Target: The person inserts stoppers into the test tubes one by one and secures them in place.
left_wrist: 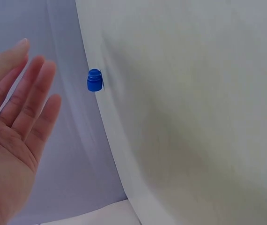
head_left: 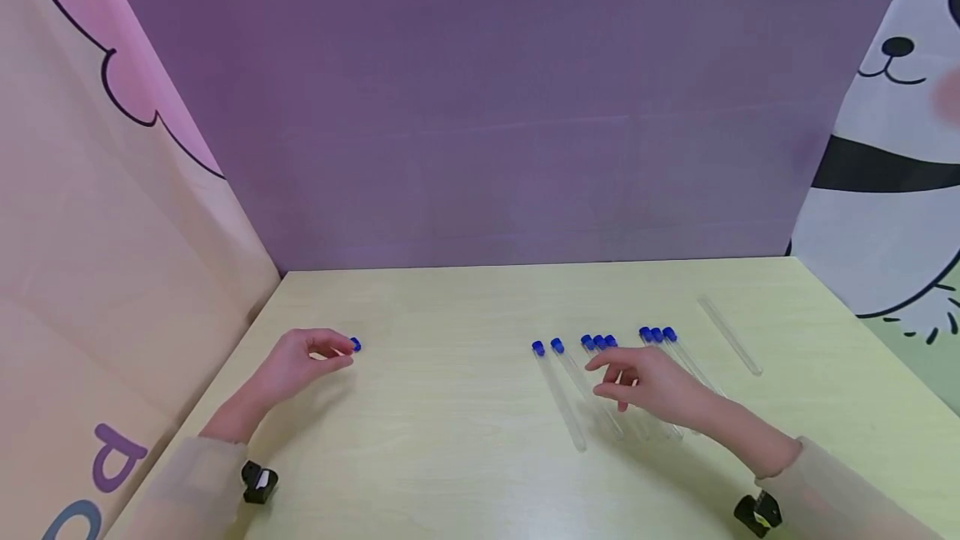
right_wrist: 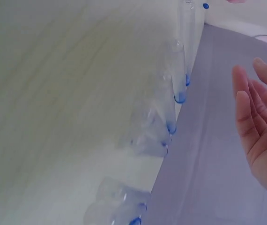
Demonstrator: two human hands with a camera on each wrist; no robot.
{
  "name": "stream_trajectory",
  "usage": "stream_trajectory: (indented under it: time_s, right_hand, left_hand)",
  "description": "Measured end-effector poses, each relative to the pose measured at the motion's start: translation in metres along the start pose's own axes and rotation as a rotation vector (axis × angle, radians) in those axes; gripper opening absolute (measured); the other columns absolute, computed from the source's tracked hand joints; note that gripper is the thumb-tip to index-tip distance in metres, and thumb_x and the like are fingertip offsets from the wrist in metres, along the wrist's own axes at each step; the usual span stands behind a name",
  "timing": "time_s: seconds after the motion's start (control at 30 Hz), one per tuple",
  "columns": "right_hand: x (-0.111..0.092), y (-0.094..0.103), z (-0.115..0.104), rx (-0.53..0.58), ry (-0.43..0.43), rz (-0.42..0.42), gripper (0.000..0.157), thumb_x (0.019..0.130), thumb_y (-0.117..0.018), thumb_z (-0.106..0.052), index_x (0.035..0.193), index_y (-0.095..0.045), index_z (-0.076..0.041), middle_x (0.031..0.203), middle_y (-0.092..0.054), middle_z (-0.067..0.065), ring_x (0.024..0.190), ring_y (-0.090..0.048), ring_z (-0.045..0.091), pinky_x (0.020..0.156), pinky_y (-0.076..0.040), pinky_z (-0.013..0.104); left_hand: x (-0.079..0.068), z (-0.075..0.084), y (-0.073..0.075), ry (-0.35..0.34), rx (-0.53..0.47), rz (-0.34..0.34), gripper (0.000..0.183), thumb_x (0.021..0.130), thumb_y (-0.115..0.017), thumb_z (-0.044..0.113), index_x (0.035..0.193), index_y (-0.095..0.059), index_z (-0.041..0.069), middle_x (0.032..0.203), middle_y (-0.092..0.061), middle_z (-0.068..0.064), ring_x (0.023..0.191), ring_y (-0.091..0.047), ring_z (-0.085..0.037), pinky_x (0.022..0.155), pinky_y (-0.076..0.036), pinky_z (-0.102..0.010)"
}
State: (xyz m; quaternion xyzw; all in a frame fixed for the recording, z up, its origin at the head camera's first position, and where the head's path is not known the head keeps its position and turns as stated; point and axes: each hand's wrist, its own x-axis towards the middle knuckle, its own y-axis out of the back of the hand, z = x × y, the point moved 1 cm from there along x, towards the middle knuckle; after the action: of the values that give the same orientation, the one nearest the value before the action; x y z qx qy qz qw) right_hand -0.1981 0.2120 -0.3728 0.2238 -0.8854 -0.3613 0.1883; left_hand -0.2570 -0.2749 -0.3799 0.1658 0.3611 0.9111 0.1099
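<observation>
A loose blue stopper (left_wrist: pixel 94 80) stands on the table at the left, partly behind my left hand (head_left: pixel 300 365) in the head view. In the left wrist view, a gap separates the stopper from the loosely bent fingers, which hold nothing. My right hand (head_left: pixel 652 377) hovers over a row of clear test tubes (head_left: pixel 561 402) with blue stoppers (head_left: pixel 537 348). Its fingers are relaxed with nothing between them, and it hides parts of several tubes. One clear tube without a stopper (head_left: pixel 731 336) lies apart, farther right and back.
The pale wooden table (head_left: pixel 435 407) ends at a purple cloth wall (head_left: pixel 525 107). A pale printed panel (head_left: pixel 150 232) borders the left side, and a panel with a cartoon animal (head_left: pixel 885 232) stands at the right. Each wrist carries a small black camera (head_left: pixel 258 482).
</observation>
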Motion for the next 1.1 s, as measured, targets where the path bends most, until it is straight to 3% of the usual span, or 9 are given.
stream_trajectory:
  time_s: [0.23, 0.47, 0.77, 1.1]
  right_hand:
    - [-0.019, 0.012, 0.001, -0.011, 0.039, 0.034, 0.027, 0.091, -0.070, -0.016, 0.113, -0.066, -0.001, 0.081, -0.066, 0.000, 0.059, -0.061, 0.015, 0.054, -0.050, 0.025]
    - [-0.036, 0.021, 0.002, -0.020, 0.036, 0.068, 0.025, 0.091, -0.069, -0.013, 0.113, -0.066, -0.001, 0.079, -0.067, -0.001, 0.060, -0.061, 0.016, 0.054, -0.051, 0.026]
    - [-0.049, 0.029, 0.013, -0.061, 0.071, 0.130, 0.022, 0.090, -0.070, -0.009, 0.110, -0.066, -0.001, 0.078, -0.066, -0.002, 0.059, -0.060, 0.014, 0.051, -0.050, 0.025]
    - [-0.056, 0.039, 0.031, -0.166, 0.082, 0.192, 0.022, 0.086, -0.072, -0.005, 0.108, -0.067, -0.003, 0.077, -0.066, -0.006, 0.059, -0.057, 0.005, 0.049, -0.045, 0.022]
  left_hand:
    - [0.010, -0.003, 0.000, -0.022, 0.053, -0.006, 0.019, 0.085, -0.075, 0.007, 0.102, -0.072, -0.001, 0.099, -0.070, -0.012, 0.086, -0.066, -0.022, 0.072, -0.051, -0.027]
    - [0.021, -0.005, 0.000, -0.001, 0.072, -0.011, 0.024, 0.085, -0.075, 0.006, 0.106, -0.070, -0.003, 0.103, -0.069, -0.016, 0.099, -0.062, -0.033, 0.076, -0.054, -0.029]
    - [0.032, -0.012, 0.000, -0.002, 0.086, -0.065, 0.031, 0.084, -0.074, 0.002, 0.114, -0.067, -0.004, 0.114, -0.066, -0.018, 0.108, -0.057, -0.039, 0.089, -0.048, -0.055]
    - [0.040, -0.014, -0.001, 0.005, 0.147, -0.134, 0.032, 0.083, -0.069, -0.004, 0.116, -0.066, -0.004, 0.120, -0.061, -0.024, 0.114, -0.052, -0.045, 0.090, -0.046, -0.058]
